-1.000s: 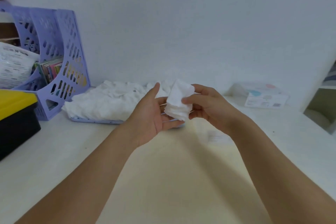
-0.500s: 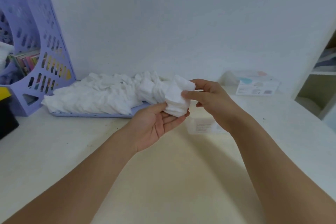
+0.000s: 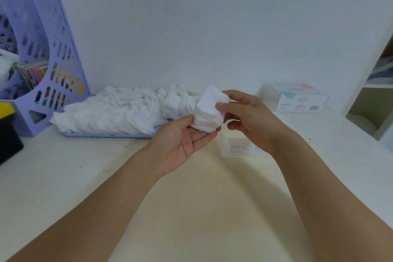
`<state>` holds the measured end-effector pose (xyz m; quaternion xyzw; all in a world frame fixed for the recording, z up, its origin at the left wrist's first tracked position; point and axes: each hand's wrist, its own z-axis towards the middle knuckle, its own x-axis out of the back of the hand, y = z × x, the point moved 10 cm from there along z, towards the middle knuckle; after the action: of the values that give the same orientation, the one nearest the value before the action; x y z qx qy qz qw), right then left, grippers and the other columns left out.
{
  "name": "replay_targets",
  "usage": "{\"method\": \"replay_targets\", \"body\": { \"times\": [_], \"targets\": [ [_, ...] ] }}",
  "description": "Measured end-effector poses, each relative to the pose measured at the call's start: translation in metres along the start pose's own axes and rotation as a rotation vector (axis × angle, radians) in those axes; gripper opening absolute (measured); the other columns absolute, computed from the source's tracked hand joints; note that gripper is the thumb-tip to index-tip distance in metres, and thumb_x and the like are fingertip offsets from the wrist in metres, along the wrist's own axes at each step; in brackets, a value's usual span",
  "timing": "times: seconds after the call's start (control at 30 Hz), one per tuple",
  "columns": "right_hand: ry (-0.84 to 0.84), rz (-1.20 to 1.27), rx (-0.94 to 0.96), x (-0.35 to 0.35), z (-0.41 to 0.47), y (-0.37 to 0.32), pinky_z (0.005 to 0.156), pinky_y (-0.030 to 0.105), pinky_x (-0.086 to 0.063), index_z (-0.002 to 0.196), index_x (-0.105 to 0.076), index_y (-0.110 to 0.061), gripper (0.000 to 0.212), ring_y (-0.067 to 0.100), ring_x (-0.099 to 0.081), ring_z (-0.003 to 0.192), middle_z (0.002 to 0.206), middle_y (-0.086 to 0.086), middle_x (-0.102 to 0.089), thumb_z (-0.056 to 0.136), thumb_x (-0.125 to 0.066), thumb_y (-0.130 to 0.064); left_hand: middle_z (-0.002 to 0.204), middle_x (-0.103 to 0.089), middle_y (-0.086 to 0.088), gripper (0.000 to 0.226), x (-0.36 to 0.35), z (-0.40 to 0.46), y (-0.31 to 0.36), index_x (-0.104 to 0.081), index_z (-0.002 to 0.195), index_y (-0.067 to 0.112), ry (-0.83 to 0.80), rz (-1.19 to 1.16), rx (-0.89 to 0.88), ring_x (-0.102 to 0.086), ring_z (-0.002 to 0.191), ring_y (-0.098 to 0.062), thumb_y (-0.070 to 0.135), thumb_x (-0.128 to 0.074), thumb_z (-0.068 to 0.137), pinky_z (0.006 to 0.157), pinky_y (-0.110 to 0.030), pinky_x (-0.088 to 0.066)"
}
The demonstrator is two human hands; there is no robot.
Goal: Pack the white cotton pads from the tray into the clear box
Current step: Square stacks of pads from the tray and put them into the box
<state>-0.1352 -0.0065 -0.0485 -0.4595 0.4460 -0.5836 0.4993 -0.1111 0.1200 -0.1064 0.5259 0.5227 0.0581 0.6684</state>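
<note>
Right forearm (image 3: 297, 159) hides clear box (image 3: 238, 147) partly.

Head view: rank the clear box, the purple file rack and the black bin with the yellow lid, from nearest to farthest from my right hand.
From the right hand:
1. Clear box, just below the hand, partly hidden by the wrist.
2. File rack, far left against the wall.
3. Black bin, at the left edge, beyond the rack.

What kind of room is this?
Probably a home desk or study corner: a purple file rack holding booklets, a white desk against a plain wall, and shelving on the right.
</note>
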Motion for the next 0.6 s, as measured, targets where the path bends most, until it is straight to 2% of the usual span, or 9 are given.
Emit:
{"method": "replay_targets", "body": {
  "times": [0.2,0.43,0.6],
  "targets": [
    [0.032,0.014,0.017,0.0028,0.0015,0.0009,0.066,0.029,-0.043,0.112,-0.074,-0.016,0.019,0.018,-0.060,0.075,0.089,0.007,-0.072,0.095,-0.067,-0.011,0.128,-0.066,-0.025,0.037,-0.0042,-0.0022,0.0000,-0.050,0.137,-0.002,-0.019,0.032,-0.002,-0.064,0.119,-0.040,0.016,-0.037,0.108,0.101,-0.043,-0.052],
    [-0.022,0.020,0.000,-0.0023,0.0015,0.0039,0.067,0.027,-0.046,0.111,-0.074,-0.015,0.017,0.019,-0.062,0.077,0.091,0.006,-0.072,0.095,-0.067,-0.011,0.125,-0.067,-0.024,0.035,-0.0050,-0.0042,0.0017,-0.052,0.134,-0.002,-0.021,0.065,-0.005,-0.067,0.116,-0.038,0.016,-0.039,0.107,0.097,-0.041,-0.055],
    [-0.046,-0.069,0.019,-0.0025,0.0021,0.0045,0.069,0.029,-0.045,0.112,-0.073,-0.017,0.018,0.018,-0.064,0.079,0.094,0.006,-0.070,0.096,-0.067,-0.012,0.125,-0.068,-0.022,0.043,-0.0035,-0.0042,0.0034,-0.055,0.134,0.005,0.007,0.125,-0.006,-0.067,0.115,-0.038,0.033,-0.050,0.103,0.095,-0.040,-0.057]
  ]
}}
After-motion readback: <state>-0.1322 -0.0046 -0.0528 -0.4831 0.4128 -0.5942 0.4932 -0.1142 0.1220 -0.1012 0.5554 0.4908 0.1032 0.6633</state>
